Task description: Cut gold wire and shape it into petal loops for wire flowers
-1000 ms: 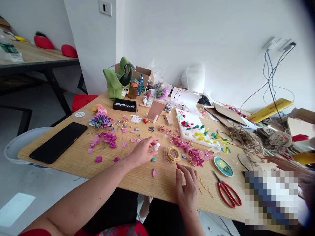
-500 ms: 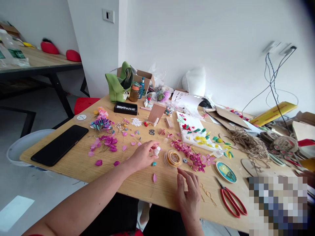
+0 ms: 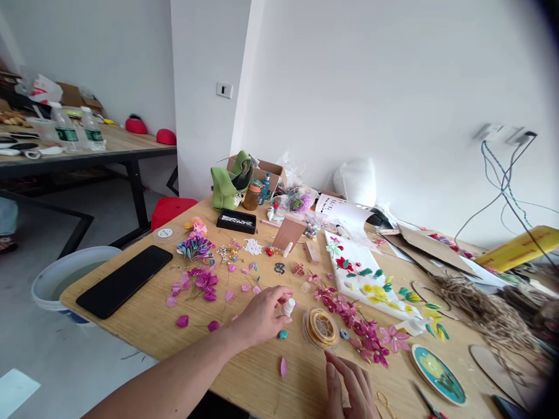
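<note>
My left hand is closed around a small white bottle above the wooden table. Just below its fingers lies a small teal piece, and nearer me a single pink petal. My right hand hovers at the front edge with fingers loosely bent and apart, holding nothing. Close beyond its fingertips is a spool of gold wire. Pink flower sprays spread to the right of the spool. The lower part of my right hand is cut off by the frame.
A black phone lies at the table's left. Purple flowers and loose petals cover the middle left. A painted oval dish and partly visible scissors lie on the right. A green bag and white foam sheet stand farther back.
The view has tilted up and turned left, so everything sits lower and farther right. Both hands keep nearly the same pose over the table; the left still holds the bottle.
</note>
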